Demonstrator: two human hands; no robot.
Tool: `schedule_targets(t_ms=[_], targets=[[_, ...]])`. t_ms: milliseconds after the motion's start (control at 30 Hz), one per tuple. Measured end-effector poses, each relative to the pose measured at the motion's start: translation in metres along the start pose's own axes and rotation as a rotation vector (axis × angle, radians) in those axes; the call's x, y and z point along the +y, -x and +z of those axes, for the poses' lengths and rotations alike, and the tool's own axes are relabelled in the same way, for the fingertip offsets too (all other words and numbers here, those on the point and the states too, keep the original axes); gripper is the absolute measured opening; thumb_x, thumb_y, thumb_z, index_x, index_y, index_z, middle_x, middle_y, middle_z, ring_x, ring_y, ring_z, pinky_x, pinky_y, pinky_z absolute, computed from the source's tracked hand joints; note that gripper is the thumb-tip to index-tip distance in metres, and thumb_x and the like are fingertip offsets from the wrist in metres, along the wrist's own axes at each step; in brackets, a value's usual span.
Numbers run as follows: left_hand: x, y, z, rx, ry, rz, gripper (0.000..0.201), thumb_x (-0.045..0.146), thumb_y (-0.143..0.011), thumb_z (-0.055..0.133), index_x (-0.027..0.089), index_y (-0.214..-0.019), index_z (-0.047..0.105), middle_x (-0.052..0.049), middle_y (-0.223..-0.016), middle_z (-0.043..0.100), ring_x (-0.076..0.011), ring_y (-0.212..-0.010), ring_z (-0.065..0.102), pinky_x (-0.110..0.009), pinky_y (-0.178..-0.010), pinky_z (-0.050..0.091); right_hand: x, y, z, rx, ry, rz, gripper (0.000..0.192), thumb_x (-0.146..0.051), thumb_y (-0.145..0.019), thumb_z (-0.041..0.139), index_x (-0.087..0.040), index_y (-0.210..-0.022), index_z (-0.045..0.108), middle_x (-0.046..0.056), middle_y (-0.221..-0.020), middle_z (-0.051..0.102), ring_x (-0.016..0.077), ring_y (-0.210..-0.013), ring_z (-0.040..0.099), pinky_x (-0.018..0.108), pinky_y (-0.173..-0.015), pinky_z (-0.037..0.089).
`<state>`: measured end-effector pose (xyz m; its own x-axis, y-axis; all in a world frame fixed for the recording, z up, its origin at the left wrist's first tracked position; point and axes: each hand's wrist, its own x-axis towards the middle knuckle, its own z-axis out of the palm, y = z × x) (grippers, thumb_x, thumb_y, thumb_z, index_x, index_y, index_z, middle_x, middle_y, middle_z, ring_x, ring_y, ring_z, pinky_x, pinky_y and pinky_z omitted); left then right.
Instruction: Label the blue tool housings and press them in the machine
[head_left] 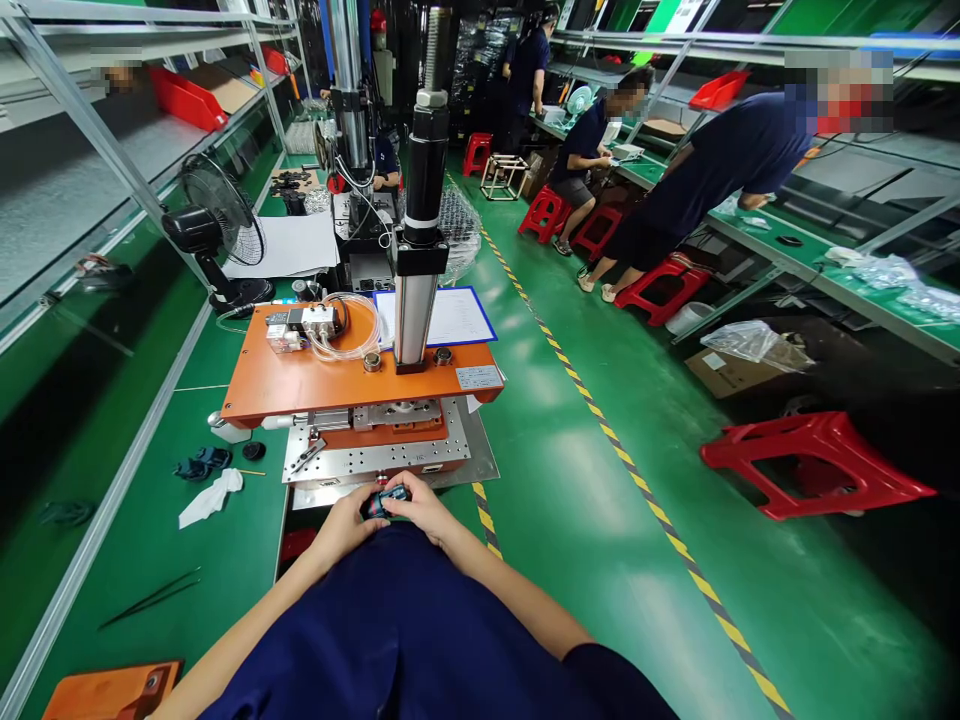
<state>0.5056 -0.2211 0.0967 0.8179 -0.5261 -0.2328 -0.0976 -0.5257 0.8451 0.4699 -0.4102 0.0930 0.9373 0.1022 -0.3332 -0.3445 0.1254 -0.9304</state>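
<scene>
**Head view: small part held in both hands at the press**

Your left hand (346, 522) and right hand (424, 508) close their fingers around a small dark part (385, 501), at 6 o'clock of the press plate (375, 455). You seem mid-handling; next calls for steady seating beneath the orange press (352, 375).

Two hands – left hand (346, 519), right hand (424, 507) – share one small dark part (384, 501); one press (360, 385), one fan (214, 225), five red stools (814, 462), three co-workers (720, 165).

A press (375, 400) stands on the bench (187, 560), fan (217, 215) behind-left, tweezers (150, 598) front-left, stool (814, 465) right.
</scene>
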Motion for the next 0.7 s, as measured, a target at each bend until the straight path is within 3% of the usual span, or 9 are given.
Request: schedule_targets(t_ms=[700], targets=[[-0.0018, 0.0031, 0.0026, 0.01, -0.001, -0.007, 0.052, 0.026, -0.074, 0.076, 0.02, -0.124, 0.064, -0.011, -0.128, 0.069, -0.0281, -0.118, 0.064, -0.042, -0.106, 0.046, 0.0039, -0.0019, -0.0017, -0.019, 0.013, 0.009, 0.034, -0.039, -0.067, 0.079, -0.021, -0.092, 0.062, -0.001, -0.087, 0.061, 0.0168, -0.081, 0.055, 0.032, -0.079, 0.044]])
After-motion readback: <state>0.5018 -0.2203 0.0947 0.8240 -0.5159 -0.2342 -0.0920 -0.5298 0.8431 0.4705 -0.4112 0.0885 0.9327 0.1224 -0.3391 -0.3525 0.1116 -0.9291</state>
